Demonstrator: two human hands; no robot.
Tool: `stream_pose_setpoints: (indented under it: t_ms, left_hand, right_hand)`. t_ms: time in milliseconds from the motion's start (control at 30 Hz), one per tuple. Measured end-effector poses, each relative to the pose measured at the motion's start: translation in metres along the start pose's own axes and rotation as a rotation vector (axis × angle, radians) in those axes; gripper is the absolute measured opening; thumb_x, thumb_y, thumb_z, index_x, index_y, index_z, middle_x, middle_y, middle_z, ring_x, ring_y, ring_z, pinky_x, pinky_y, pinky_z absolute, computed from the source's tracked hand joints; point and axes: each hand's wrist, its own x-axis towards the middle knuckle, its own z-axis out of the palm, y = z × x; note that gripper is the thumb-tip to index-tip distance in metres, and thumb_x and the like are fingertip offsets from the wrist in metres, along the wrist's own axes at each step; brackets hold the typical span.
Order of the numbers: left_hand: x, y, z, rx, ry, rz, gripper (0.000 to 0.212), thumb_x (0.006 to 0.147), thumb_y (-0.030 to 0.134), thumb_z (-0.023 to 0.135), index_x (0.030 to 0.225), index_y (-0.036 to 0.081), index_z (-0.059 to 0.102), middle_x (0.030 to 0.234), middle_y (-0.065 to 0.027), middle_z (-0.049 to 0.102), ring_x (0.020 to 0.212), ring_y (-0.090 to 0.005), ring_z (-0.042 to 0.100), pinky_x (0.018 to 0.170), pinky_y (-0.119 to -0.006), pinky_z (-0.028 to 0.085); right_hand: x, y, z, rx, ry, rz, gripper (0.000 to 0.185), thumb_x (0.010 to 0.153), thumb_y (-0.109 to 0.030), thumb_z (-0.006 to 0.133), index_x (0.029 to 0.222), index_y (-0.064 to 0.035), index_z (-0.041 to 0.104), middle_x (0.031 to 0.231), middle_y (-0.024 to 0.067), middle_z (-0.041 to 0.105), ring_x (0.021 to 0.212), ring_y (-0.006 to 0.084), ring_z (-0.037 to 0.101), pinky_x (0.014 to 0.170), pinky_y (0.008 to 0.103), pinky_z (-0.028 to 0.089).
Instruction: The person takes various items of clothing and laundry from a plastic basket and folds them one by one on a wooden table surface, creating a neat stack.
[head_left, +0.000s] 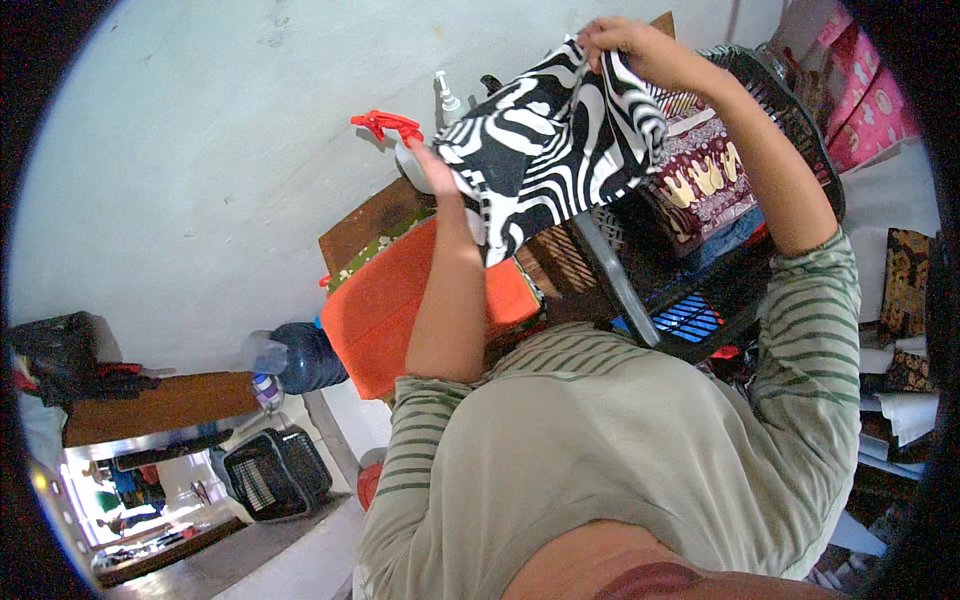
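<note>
A black-and-white swirl-patterned cloth (555, 150) hangs spread in front of me. My right hand (619, 45) pinches its upper edge, and part of the fabric drapes below those fingers. At the cloth's left edge is my left hand (437, 171), its fingers largely hidden, so whether it grips the fabric cannot be told. Under my left forearm lies a folded orange cloth (375, 307), on top of a green patterned cloth (379, 244). To the right, a dark plastic basket (814, 142) holds a maroon patterned cloth (705, 176) and other fabric.
Behind the cloth, a spray bottle's red trigger head (386, 124) and a white pump bottle (448, 101) stand by the pale wall (187, 165). A large dark water jug (307, 358) and a black plastic crate (277, 472) are at left. Pink patterned fabric (862, 97) hangs far right.
</note>
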Motion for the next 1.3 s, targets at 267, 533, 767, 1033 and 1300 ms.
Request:
stream_pose_setpoints:
  t_ms: [267,533,767,1033,1300]
  left_hand:
    - [-0.010,0.020,0.009,0.145,-0.036,-0.321,0.033,0.080,0.010,0.039,0.107,-0.007,0.048,0.104,-0.0194,0.056,0.093,-0.0291,0.057,0.082,-0.040,0.047]
    - [-0.024,0.003,-0.007,0.244,0.102,-0.367,0.029,0.078,0.007,0.045,0.105,-0.003,0.050,0.101,-0.0152,0.058,0.091,-0.0257,0.058,0.083,-0.038,0.045]
    - [-0.019,-0.014,-0.026,0.291,-0.044,-0.368,0.035,0.081,0.012,0.043,0.112,-0.003,0.046,0.110,-0.0144,0.055,0.100,-0.0249,0.054,0.090,-0.038,0.040]
    - [-0.044,-0.007,-0.029,0.444,0.263,-0.253,0.044,0.077,0.014,0.048,0.119,0.008,0.037,0.097,-0.0061,0.045,0.083,-0.0184,0.047,0.074,-0.032,0.043]
    - [-0.077,0.032,-0.032,0.593,0.128,-0.069,0.054,0.083,0.020,0.047,0.131,0.009,0.024,0.114,-0.0077,0.040,0.094,-0.0204,0.046,0.079,-0.033,0.041]
  right_hand:
    - [-0.034,0.118,0.044,0.098,-0.042,0.160,0.024,0.078,-0.002,0.049,0.102,-0.0023,0.053,0.108,0.0129,0.052,0.102,0.0273,0.049,0.090,0.0321,0.038]
    - [-0.101,0.090,0.103,-0.083,-0.111,0.734,0.036,0.075,-0.026,0.057,0.096,0.0017,0.050,0.088,0.0231,0.057,0.086,0.0365,0.055,0.075,0.0412,0.044]
    - [-0.135,0.030,0.166,-0.430,-0.356,0.804,0.047,0.072,-0.036,0.060,0.102,-0.0008,0.053,0.102,0.0178,0.056,0.094,0.0347,0.054,0.073,0.0430,0.046]
    - [-0.177,0.102,0.157,0.066,-0.267,0.986,0.038,0.085,-0.031,0.042,0.105,-0.0010,0.053,0.096,0.0214,0.058,0.088,0.0325,0.057,0.077,0.0401,0.044]
    - [-0.188,0.068,0.031,1.220,0.883,1.519,0.042,0.084,-0.035,0.047,0.103,0.0020,0.052,0.101,0.0153,0.058,0.085,0.0249,0.058,0.076,0.0406,0.046]
